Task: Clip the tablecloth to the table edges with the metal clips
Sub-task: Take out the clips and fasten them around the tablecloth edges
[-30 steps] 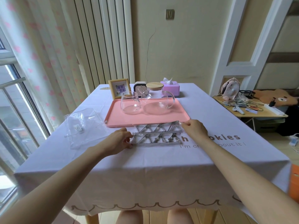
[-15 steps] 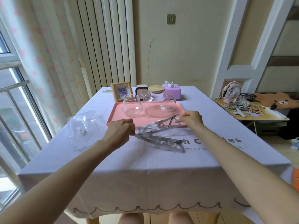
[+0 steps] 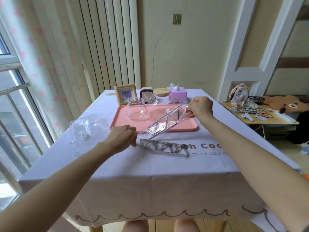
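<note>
Metal clips (image 3: 164,148) lie as a long silver strip of joined triangles on the tablecloth (image 3: 150,178), in the middle of the table, just near of the pink tray (image 3: 189,127). The left hand (image 3: 122,138) has its fingers curled round the left end of the metal clips and pins that end against the cloth. The right hand (image 3: 201,107) is closed in a fist on the far-right end of a raised strip (image 3: 167,121) with the same triangle pattern. This strip slopes down to the left above the tray, and its low end hangs close above the left part of the lying one. It looks see-through and crinkled like clear wrapping; whether it holds clips or is only packaging I cannot tell.

The pale lilac tablecloth hangs over the near edge, with a scalloped brown line along its hem and brown lettering to the right of the clips. On the tray stand a glass cup (image 3: 136,108) and a glass teapot (image 3: 161,101) with a wooden lid. Behind them at the far edge are a small picture frame (image 3: 124,94) and a purple tissue box (image 3: 178,94). A crumpled clear plastic bag (image 3: 87,129) lies on the cloth to the left. Well apart on the right, a low side table (image 3: 267,119) carries a small fan (image 3: 240,94) and cables.
</note>
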